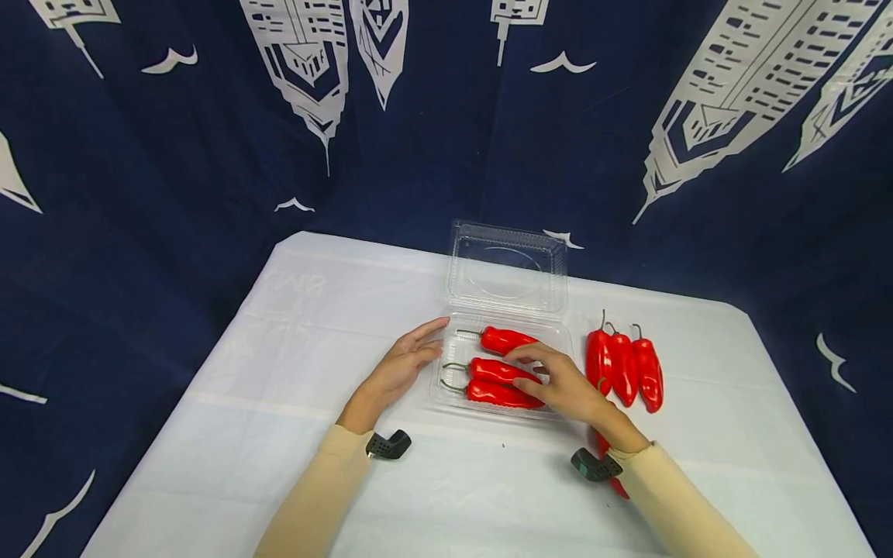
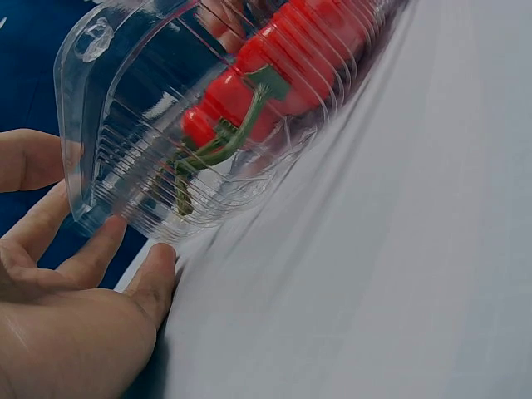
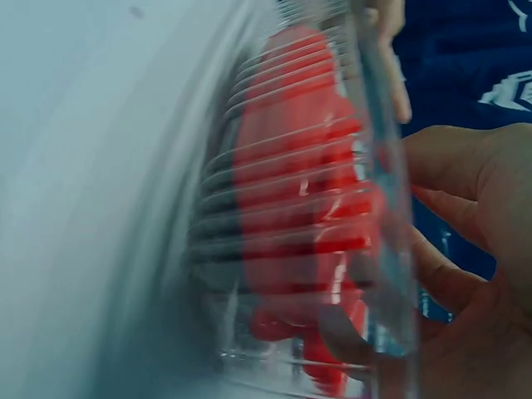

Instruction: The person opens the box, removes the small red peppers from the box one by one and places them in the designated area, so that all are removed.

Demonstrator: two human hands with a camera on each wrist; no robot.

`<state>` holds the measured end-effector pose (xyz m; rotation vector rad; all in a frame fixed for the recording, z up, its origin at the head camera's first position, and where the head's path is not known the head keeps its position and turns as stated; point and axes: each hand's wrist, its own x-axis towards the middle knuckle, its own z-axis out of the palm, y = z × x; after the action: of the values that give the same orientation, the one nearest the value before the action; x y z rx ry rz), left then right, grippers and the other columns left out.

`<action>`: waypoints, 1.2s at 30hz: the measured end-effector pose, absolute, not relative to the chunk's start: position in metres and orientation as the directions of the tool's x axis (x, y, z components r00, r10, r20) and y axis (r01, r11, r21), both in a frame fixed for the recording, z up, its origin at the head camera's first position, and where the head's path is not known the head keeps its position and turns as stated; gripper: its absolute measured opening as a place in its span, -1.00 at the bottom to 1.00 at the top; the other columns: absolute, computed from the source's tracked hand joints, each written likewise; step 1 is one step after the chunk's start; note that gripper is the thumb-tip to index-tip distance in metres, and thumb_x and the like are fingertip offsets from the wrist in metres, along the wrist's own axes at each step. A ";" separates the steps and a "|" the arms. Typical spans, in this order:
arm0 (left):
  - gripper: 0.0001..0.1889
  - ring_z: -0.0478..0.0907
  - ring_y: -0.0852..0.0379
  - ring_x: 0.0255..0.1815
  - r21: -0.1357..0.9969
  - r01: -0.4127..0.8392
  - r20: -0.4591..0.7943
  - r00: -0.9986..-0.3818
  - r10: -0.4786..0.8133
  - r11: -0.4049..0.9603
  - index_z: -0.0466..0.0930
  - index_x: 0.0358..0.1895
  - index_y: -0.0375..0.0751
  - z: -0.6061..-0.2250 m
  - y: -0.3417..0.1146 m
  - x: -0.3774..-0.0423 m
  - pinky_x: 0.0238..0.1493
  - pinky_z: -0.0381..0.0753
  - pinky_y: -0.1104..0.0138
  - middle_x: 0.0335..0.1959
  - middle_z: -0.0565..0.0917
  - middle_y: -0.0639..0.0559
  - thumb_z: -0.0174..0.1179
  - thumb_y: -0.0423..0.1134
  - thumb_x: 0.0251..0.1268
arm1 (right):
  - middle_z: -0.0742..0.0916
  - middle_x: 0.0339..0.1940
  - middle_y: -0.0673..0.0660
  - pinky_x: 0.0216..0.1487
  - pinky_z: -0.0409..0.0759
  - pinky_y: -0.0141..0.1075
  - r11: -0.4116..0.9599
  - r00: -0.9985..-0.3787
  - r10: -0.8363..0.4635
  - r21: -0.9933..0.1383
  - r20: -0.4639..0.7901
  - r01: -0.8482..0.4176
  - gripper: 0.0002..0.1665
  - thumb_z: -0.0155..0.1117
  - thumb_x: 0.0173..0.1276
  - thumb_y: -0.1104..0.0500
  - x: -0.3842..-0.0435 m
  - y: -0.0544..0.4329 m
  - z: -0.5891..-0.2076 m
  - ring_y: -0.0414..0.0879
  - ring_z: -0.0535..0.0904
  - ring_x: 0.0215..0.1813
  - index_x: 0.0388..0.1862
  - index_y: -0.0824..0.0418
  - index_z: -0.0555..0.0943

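Note:
A clear plastic hinged box (image 1: 446, 391) stands with its lid (image 1: 508, 267) raised at the back. Three red peppers lie crosswise inside, stems to the left: the back pepper (image 1: 498, 339), the middle pepper (image 1: 488, 370) and the front pepper (image 1: 495, 394). My right hand (image 1: 565, 380) reaches in from the right, with thumb and fingers about the middle pepper's right part, pinching it. At the box's left wall is my left hand (image 1: 401, 368), its extended fingertips touching the ribbed plastic (image 2: 141, 191). In the right wrist view, the box wall partly covers the right fingertips.
Right of the box, several more red peppers (image 1: 624, 368) lie side by side on the white tablecloth (image 1: 279, 372). One further pepper (image 1: 618, 488) is partly hidden under my right forearm. A dark blue patterned curtain (image 1: 432, 170) hangs behind the table.

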<state>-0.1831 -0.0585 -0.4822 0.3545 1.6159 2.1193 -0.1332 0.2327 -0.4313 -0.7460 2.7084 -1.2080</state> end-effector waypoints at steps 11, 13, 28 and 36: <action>-0.34 0.03 -0.14 0.62 0.958 -0.194 -0.065 -0.864 0.499 -0.212 0.22 0.54 -0.13 -0.483 -0.058 -0.182 0.60 -0.04 0.05 0.63 0.07 0.01 -0.02 -0.49 0.37 | 0.64 0.24 0.16 0.15 0.62 0.07 0.588 -0.873 -0.481 -0.710 0.079 -0.388 -0.46 0.42 0.27 0.28 -0.138 0.224 -0.436 0.13 0.59 0.16 0.24 0.24 0.56; -0.34 0.03 -0.14 0.62 0.958 -0.192 -0.064 -0.865 0.497 -0.212 0.22 0.54 -0.14 -0.483 -0.058 -0.182 0.61 -0.04 0.06 0.63 0.07 0.01 -0.02 -0.49 0.36 | 0.64 0.23 0.17 0.15 0.63 0.06 0.590 -0.871 -0.485 -0.705 0.080 -0.393 -0.46 0.42 0.27 0.29 -0.138 0.223 -0.436 0.11 0.60 0.14 0.24 0.26 0.56; -0.34 0.03 -0.15 0.62 0.958 -0.189 -0.061 -0.869 0.491 -0.215 0.20 0.55 -0.15 -0.483 -0.057 -0.183 0.61 -0.04 0.04 0.62 0.07 0.01 -0.05 -0.51 0.37 | 0.65 0.23 0.12 0.15 0.61 -0.08 0.645 -0.881 -0.472 -0.684 -0.009 -0.339 -0.47 0.42 0.30 0.18 -0.140 0.224 -0.437 0.02 0.60 0.11 0.25 0.14 0.58; -0.33 0.04 -0.15 0.61 0.958 -0.183 -0.055 -0.872 0.487 -0.220 0.21 0.55 -0.14 -0.482 -0.058 -0.182 0.61 -0.03 0.05 0.62 0.09 -0.02 -0.04 -0.51 0.36 | 0.64 0.24 0.10 0.11 0.63 -0.13 0.615 -0.879 -0.477 -0.707 0.019 -0.349 -0.51 0.42 0.30 0.19 -0.142 0.224 -0.441 -0.01 0.59 0.09 0.22 0.07 0.61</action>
<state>-0.1822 -0.0579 -0.4821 0.3595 1.6211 2.1324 -0.1416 0.2242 -0.4409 -0.6884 2.6674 -1.1118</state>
